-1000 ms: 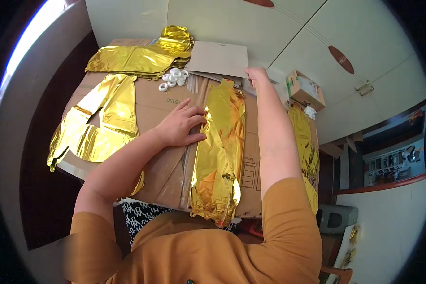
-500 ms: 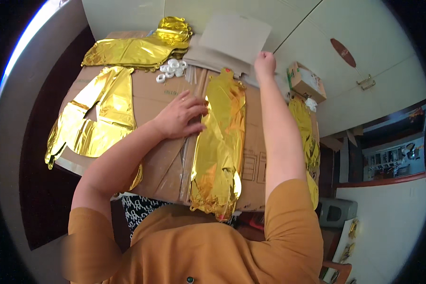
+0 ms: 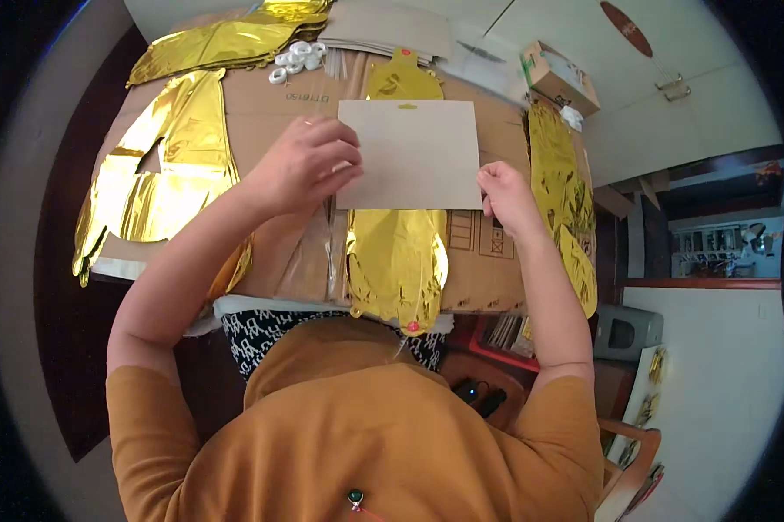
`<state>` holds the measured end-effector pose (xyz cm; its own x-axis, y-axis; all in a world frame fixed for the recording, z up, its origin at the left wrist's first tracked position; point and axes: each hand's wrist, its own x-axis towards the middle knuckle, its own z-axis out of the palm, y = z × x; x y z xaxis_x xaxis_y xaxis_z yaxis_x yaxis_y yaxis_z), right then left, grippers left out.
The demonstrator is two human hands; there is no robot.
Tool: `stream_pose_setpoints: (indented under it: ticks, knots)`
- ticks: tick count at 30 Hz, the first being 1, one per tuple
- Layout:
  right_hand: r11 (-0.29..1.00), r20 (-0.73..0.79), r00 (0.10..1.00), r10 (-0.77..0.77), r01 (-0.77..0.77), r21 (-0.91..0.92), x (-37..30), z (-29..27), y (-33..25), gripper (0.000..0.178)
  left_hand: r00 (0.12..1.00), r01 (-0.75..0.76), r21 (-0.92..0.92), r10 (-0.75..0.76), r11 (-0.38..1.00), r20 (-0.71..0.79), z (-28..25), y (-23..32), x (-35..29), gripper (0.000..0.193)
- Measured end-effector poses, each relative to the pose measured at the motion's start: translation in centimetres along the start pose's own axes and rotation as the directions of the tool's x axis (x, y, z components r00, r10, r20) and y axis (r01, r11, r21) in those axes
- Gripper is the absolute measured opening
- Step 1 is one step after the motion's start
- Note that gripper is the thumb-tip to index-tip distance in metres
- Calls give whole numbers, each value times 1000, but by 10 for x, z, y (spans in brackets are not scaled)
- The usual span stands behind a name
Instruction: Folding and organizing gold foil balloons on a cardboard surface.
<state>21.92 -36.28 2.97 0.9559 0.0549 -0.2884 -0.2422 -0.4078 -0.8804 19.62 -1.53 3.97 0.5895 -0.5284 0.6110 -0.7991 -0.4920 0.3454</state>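
Card (image 3: 409,157) over middle of foil strip (image 3: 396,261); long axis left to right, slotted edge pointing away from person. Right hand (image 3: 505,196) pinching card's near right corner. Left hand (image 3: 309,165) at card's left edge, fingers bent; cannot tell whether gripping. Strip runs near to far, mid-length hidden by card. Left foil (image 3: 192,126), white rolls (image 3: 301,57), card stack (image 3: 383,26), right foil (image 3: 553,174) and carton (image 3: 566,83) around. Surface: brown cardboard (image 3: 257,96). Room: pale cabinets (image 3: 714,104) beyond.
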Motion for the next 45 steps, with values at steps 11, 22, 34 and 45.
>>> stream_pose_setpoints:
  ticks: [11,22,34,45]
  knots:
    - [771,-141,979,-149,26,-637,-19,17,16,25,961,-56,-66,71,996,266,55,-27,5,26]
    - [513,70,783,-618,469,-719,-67,15,10,26,960,-98,46,82,994,268,46,-22,12,23]
    - [93,345,303,-888,854,-512,-169,48,58,53,956,-104,14,96,994,276,46,-30,7,27]
    - [501,435,604,-668,797,-337,-230,37,111,19,971,-239,202,228,950,76,25,10,17,25]
